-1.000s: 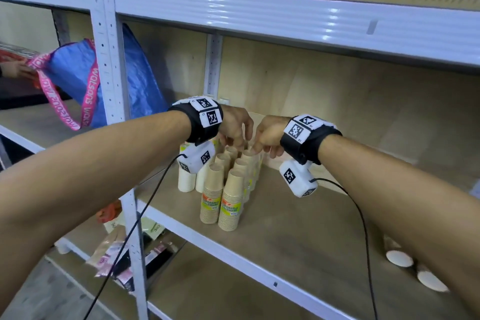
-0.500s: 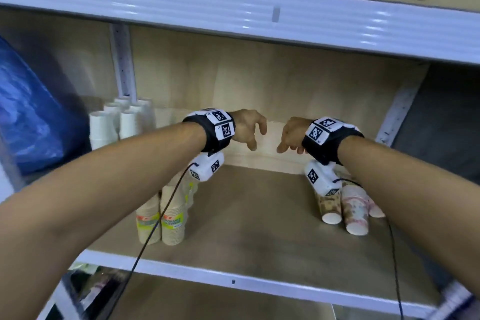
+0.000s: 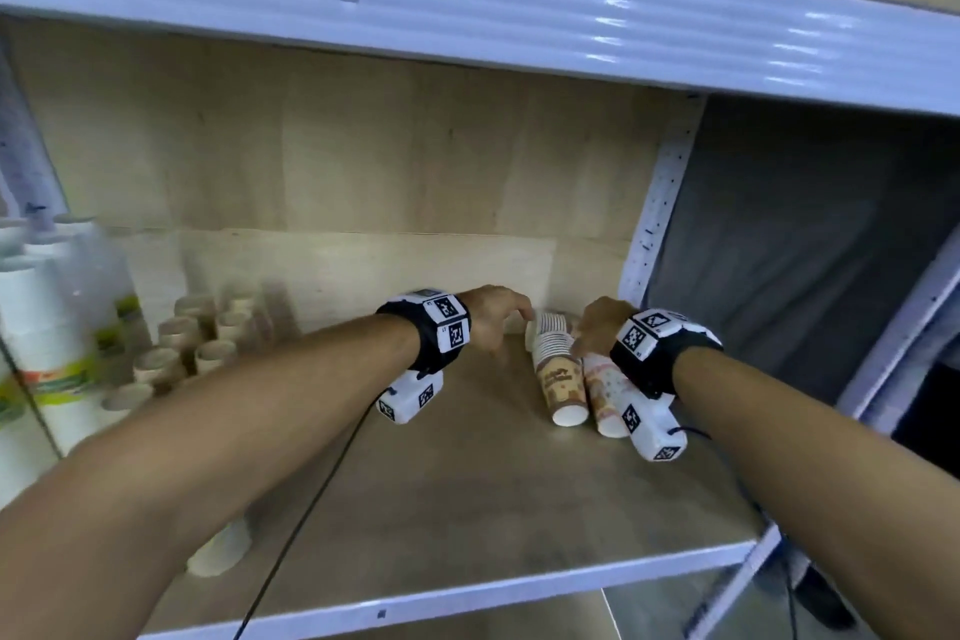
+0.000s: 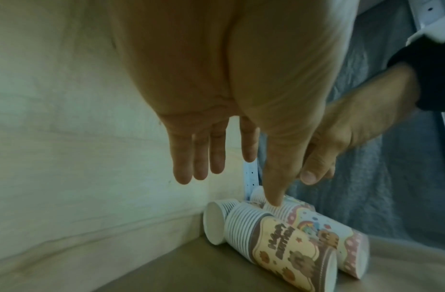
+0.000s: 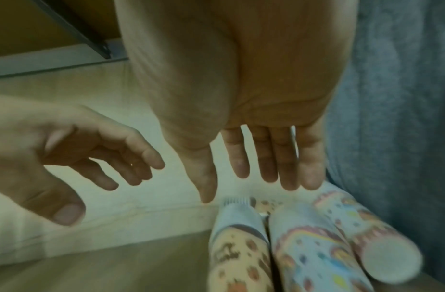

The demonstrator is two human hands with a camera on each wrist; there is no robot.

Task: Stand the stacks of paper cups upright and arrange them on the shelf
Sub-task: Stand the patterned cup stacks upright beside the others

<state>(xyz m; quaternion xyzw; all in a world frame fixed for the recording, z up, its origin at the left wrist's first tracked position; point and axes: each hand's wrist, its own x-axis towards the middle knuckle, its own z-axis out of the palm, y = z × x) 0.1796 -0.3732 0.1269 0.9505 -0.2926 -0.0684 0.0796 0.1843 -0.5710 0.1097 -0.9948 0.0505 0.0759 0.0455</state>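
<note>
Several stacks of printed paper cups lie on their sides in the shelf's back right corner. A brown "Happy Birthday" stack (image 3: 558,379) (image 4: 278,243) (image 5: 238,247) lies beside a rainbow stack (image 3: 605,398) (image 4: 328,235) (image 5: 313,252). A pink-patterned stack (image 5: 366,227) lies furthest right, and another stack (image 4: 213,223) sits behind them. My left hand (image 3: 498,322) (image 4: 226,158) hovers just above the brown stack's far end, fingers straight, holding nothing. My right hand (image 3: 597,327) (image 5: 261,164) hangs over the rainbow stack, also open and empty.
Brown cup stacks (image 3: 192,343) and white cup stacks (image 3: 41,327) stand upright at the left, blurred. The wooden shelf (image 3: 467,509) has bare board between the two groups. A white post (image 3: 654,203) and grey fabric (image 3: 805,250) bound the right side; a beam (image 3: 467,0) runs overhead.
Both hands left the upright stacks on the left, swung right across the shelf and dropped down over the lying printed stacks in the corner. Neither hand has taken hold of anything.
</note>
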